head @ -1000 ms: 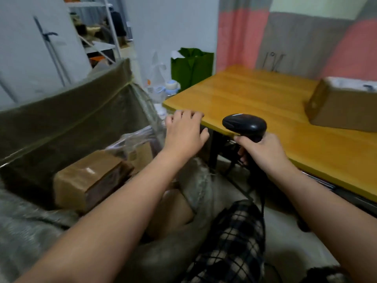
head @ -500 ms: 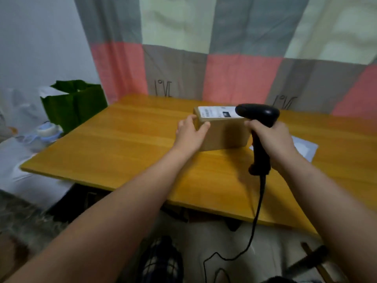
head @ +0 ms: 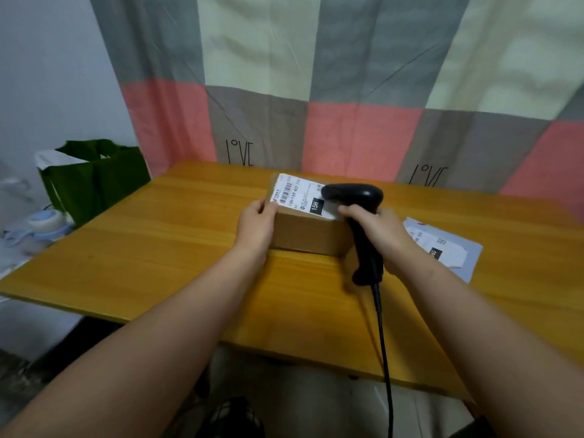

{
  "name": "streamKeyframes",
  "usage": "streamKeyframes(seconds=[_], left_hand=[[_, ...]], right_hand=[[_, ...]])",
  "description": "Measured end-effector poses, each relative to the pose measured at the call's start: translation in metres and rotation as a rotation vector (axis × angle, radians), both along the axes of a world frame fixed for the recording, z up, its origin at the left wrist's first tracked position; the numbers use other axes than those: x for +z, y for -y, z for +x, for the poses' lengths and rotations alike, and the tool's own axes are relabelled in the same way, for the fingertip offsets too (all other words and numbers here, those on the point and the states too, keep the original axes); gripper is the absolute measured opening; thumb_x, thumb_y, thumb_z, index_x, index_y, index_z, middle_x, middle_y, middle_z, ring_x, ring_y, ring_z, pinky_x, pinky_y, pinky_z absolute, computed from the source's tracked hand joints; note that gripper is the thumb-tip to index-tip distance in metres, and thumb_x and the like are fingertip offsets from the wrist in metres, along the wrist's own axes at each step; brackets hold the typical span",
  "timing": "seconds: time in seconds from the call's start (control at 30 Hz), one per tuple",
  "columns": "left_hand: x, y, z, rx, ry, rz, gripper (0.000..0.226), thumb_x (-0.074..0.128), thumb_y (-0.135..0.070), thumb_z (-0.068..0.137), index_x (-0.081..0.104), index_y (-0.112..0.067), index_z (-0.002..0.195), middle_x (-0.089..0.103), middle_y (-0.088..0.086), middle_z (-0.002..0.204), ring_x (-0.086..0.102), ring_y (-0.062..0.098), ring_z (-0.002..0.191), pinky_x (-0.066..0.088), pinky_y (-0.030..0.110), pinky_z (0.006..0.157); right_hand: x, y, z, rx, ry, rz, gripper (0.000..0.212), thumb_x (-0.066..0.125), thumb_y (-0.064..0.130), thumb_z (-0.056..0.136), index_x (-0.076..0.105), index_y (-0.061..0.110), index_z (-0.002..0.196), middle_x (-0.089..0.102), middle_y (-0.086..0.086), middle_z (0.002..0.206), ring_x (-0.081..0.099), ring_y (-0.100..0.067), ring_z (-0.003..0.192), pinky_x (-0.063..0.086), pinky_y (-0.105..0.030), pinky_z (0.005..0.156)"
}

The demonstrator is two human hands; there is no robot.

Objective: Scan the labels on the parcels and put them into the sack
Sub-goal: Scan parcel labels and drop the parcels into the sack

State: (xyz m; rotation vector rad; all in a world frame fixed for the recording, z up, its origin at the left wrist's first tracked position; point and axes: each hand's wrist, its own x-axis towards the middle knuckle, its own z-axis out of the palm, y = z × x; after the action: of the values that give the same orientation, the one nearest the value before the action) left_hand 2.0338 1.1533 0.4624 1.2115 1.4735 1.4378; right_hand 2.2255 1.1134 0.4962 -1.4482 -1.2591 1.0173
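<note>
A brown cardboard parcel with a white barcode label on top lies on the yellow wooden table. My left hand holds its left end, thumb on the top edge. My right hand grips a black handheld scanner by the handle, its head over the right part of the label. A flat grey mailer parcel with a white label lies to the right, partly behind my right arm. The sack is out of view.
The scanner's black cable hangs down over the table's near edge. A green bag and a pale blue bottle stand left of the table. A patchwork curtain hangs behind it.
My view swung from the sack on the left to the table. My left hand left the sack's rim and took the parcel's left end; the scanner came over its label.
</note>
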Motion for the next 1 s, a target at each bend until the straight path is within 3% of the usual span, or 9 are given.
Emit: streamKeyframes(seconds=[0.07, 0.13, 0.2, 0.3, 0.33, 0.47, 0.6, 0.73, 1.0], left_hand=[[0.013, 0.014, -0.014, 0.01, -0.058, 0.125, 0.043, 0.051, -0.025, 0.098, 0.047, -0.011, 0.138, 0.052, -0.011, 0.117, 0.051, -0.003, 0.094, 0.037, 0.0, 0.065], [0.03, 0.026, -0.027, -0.02, -0.116, 0.23, 0.044, 0.054, -0.024, 0.097, 0.045, -0.012, 0.139, 0.052, -0.01, 0.116, 0.052, 0.004, 0.105, 0.041, 0.01, 0.084], [0.046, 0.035, -0.039, -0.045, -0.203, 0.302, 0.042, 0.055, -0.022, 0.096, 0.047, -0.011, 0.136, 0.054, -0.004, 0.118, 0.053, 0.013, 0.113, 0.042, 0.021, 0.094], [0.061, 0.045, -0.056, -0.046, -0.324, 0.398, 0.036, 0.059, -0.021, 0.094, 0.047, -0.013, 0.128, 0.054, -0.005, 0.117, 0.051, 0.01, 0.112, 0.042, 0.022, 0.095], [0.062, 0.047, -0.062, -0.053, -0.367, 0.414, 0.033, 0.06, -0.02, 0.094, 0.049, -0.013, 0.124, 0.055, -0.005, 0.113, 0.052, 0.009, 0.108, 0.043, 0.022, 0.093], [0.05, 0.055, -0.071, -0.084, -0.439, 0.378, 0.026, 0.058, -0.022, 0.095, 0.056, -0.012, 0.119, 0.059, -0.007, 0.105, 0.053, 0.004, 0.097, 0.044, 0.017, 0.082], [0.046, 0.063, -0.066, -0.066, -0.401, 0.401, 0.029, 0.055, -0.024, 0.097, 0.06, -0.013, 0.123, 0.061, -0.008, 0.107, 0.054, -0.002, 0.095, 0.044, 0.009, 0.08], [0.051, 0.07, -0.052, -0.089, -0.476, 0.431, 0.029, 0.05, -0.023, 0.099, 0.062, -0.013, 0.124, 0.062, -0.004, 0.113, 0.054, 0.005, 0.106, 0.045, 0.019, 0.088], [0.06, 0.073, -0.041, -0.103, -0.446, 0.376, 0.03, 0.046, -0.023, 0.101, 0.064, -0.011, 0.121, 0.066, 0.003, 0.117, 0.058, 0.016, 0.112, 0.046, 0.032, 0.096]], right_hand=[[0.002, 0.015, -0.01, 0.069, -0.012, -0.013, 0.02, 0.072, 0.04, 0.081, 0.064, 0.022, 0.079, 0.061, 0.009, 0.057, 0.061, -0.005, 0.054, 0.041, -0.019, 0.048], [0.001, 0.03, -0.021, 0.141, -0.082, -0.036, 0.017, 0.072, 0.039, 0.081, 0.066, 0.023, 0.085, 0.065, 0.015, 0.055, 0.063, 0.001, 0.051, 0.044, -0.018, 0.049], [-0.003, 0.044, -0.035, 0.186, -0.204, -0.066, 0.016, 0.074, 0.035, 0.08, 0.069, 0.023, 0.09, 0.072, 0.011, 0.069, 0.069, -0.006, 0.066, 0.049, -0.021, 0.061], [-0.016, 0.06, -0.058, 0.228, -0.299, -0.107, 0.03, 0.077, 0.035, 0.077, 0.071, 0.021, 0.102, 0.074, -0.001, 0.098, 0.068, -0.02, 0.095, 0.052, -0.034, 0.089], [-0.022, 0.065, -0.064, 0.236, -0.294, -0.108, 0.031, 0.077, 0.037, 0.076, 0.071, 0.022, 0.103, 0.074, -0.001, 0.1, 0.068, -0.022, 0.098, 0.051, -0.037, 0.091], [-0.031, 0.081, -0.063, 0.241, -0.122, 0.003, 0.015, 0.073, 0.04, 0.082, 0.069, 0.027, 0.088, 0.073, -0.006, 0.081, 0.072, -0.029, 0.071, 0.059, -0.04, 0.071], [-0.022, 0.089, -0.047, 0.149, 0.016, 0.204, 0.023, 0.069, 0.033, 0.086, 0.068, 0.013, 0.077, 0.068, -0.014, 0.06, 0.066, -0.026, 0.054, 0.056, -0.04, 0.065], [-0.004, 0.097, -0.039, 0.1, 0.107, 0.36, 0.028, 0.066, 0.035, 0.087, 0.064, 0.011, 0.072, 0.061, -0.01, 0.05, 0.062, -0.02, 0.044, 0.051, -0.03, 0.05], [0.0, 0.114, -0.035, 0.089, 0.114, 0.374, 0.025, 0.064, 0.032, 0.089, 0.062, 0.008, 0.082, 0.058, -0.009, 0.049, 0.059, -0.025, 0.042, 0.047, -0.032, 0.046]])
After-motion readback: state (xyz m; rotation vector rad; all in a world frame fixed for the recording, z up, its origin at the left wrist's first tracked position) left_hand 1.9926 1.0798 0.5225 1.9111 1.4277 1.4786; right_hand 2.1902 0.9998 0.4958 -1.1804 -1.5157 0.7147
